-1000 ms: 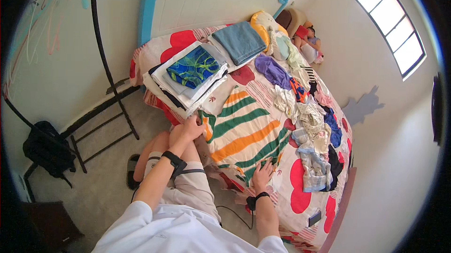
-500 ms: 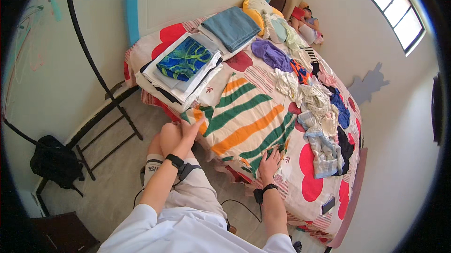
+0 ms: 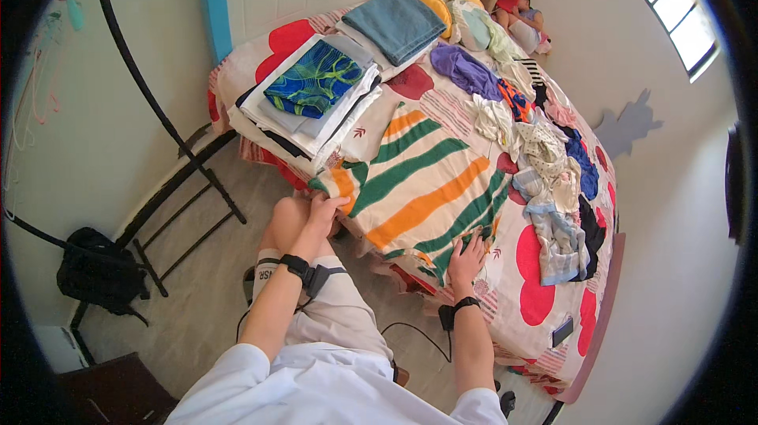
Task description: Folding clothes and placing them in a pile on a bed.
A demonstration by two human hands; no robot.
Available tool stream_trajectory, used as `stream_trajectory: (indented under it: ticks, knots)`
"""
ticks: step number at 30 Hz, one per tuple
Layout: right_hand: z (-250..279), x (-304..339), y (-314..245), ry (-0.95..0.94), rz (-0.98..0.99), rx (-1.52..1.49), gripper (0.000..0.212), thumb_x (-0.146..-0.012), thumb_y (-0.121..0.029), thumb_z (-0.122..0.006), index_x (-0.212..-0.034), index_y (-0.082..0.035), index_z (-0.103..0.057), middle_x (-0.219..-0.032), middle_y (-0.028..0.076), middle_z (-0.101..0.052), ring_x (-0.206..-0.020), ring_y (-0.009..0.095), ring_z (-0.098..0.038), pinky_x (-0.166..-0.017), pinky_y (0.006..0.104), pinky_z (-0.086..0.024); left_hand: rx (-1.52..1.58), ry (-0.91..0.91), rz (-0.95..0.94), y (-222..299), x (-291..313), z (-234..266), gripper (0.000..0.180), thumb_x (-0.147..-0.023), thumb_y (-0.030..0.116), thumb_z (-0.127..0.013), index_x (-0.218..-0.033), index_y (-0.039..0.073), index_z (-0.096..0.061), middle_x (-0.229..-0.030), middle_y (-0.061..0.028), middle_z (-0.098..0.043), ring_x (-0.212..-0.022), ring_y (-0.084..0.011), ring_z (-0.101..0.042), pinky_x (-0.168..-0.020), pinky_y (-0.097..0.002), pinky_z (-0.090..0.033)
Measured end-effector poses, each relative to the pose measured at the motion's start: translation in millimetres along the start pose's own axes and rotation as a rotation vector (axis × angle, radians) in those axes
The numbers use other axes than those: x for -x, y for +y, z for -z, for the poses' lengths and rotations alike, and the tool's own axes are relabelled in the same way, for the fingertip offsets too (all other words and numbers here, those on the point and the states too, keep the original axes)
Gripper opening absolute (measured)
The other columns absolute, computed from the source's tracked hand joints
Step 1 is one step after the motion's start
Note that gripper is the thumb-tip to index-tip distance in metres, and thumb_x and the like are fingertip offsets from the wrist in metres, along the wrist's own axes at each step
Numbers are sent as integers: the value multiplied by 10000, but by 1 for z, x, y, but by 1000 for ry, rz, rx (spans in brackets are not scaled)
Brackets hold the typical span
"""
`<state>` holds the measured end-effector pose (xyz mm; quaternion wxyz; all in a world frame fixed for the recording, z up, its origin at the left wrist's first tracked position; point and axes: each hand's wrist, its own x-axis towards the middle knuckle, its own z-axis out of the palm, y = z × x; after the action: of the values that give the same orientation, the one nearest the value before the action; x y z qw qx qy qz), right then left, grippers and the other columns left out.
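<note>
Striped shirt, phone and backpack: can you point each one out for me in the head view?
Striped shirt (image 3: 430,202): head view, on the orange stripe across its middle.
Phone (image 3: 562,332): head view, on its dark face.
Backpack (image 3: 96,273): head view, on its main body.

One piece of lettering (image 3: 265,273) can be made out: a few dark capital letters, set in a short line on the pale sock (image 3: 269,255) at the person's leg, below and to the left of the left fingers (image 3: 339,201). On the phone (image 3: 562,332), below and to the right of the right fingers (image 3: 476,243), any writing is too small to read.
</note>
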<state>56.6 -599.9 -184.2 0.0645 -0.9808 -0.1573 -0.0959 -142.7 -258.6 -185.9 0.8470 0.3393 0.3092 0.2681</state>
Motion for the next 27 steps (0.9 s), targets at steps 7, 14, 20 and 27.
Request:
stream_trajectory:
  ticks: [7,14,20,27]
  knots:
    - [0,-1,-10,2,31,-11,634,-1020,-431,-430,-1543,-88,-329,-1567,167,-366,-1442,321,-334,-1187,495,-198,-21,211,-147,6,2,3,185,-813,68,-724,-935,40,-587,-928,-39,-631,-854,-190,-617,-809,-316,-491]
    - [0,1,1,-1,-3,-5,629,-1016,-422,-439,-1533,-78,-343,-1568,164,-367,-1441,317,-335,-1190,494,-194,-773,400,-1029,49,10,-55,230,-857,76,-676,-973,4,-492,-939,-190,-581,-896,-346,-598,-809,-390,-494]
    - [1,1,-10,11,14,-31,615,-1008,-414,-456,-1507,-62,-380,-1556,158,-386,-1440,311,-338,-1189,492,-201,-1365,234,-741,58,-77,-37,273,-854,216,-719,-975,8,-590,-928,-177,-668,-941,-376,-665,-832,-456,-532]
    - [-3,0,-4,81,-3,-23,591,-992,-399,-496,-1462,-46,-438,-1535,146,-415,-1411,303,-374,-1173,491,-236,-1588,120,-19,61,-117,-40,589,-718,465,-810,-1085,15,-710,-1163,-218,-688,-1041,-368,-674,-883,-443,-548]
